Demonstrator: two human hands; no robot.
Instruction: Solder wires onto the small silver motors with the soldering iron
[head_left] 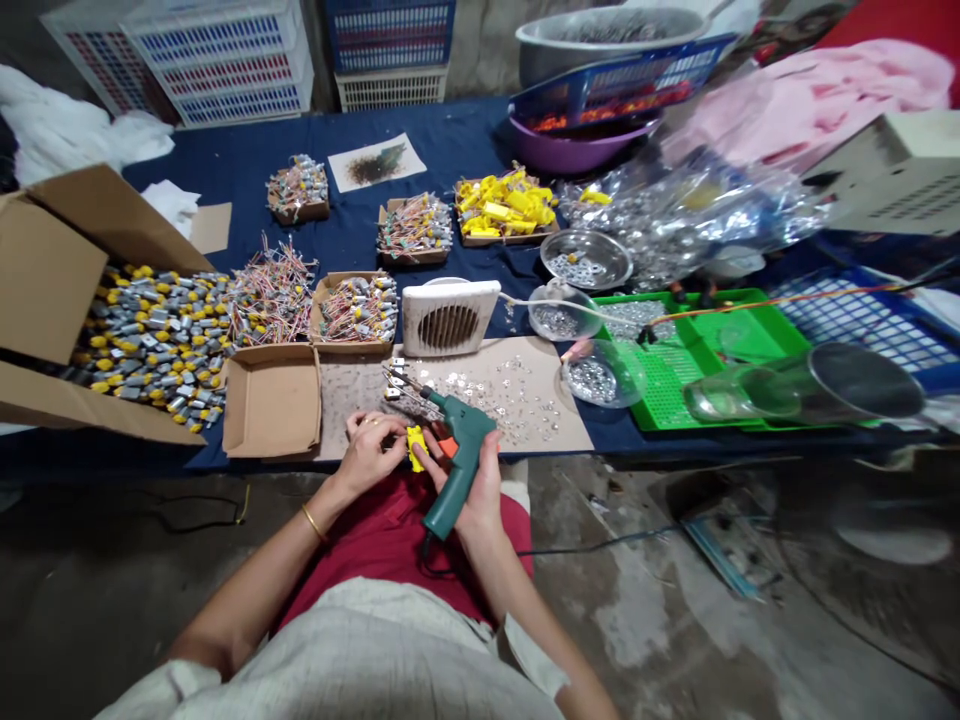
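Yellow part point(418, 448) was at the front edge of the desk point(349, 225), between the two hands, over the person's red-clad lap. The right hand point(480, 492) was wrapped around a green soldering gun point(463, 462), its fingertips also against the yellow part. The left hand point(375, 450) had its thumb and forefinger drawn close together just beside the part; whether they gripped anything could not be told. The gun's tip reached over a cardboard sheet point(559, 425) scattered with small metal pieces. Behind the sheet stood a white fan point(450, 318), with a shallow cardboard tray point(271, 400) to its left.
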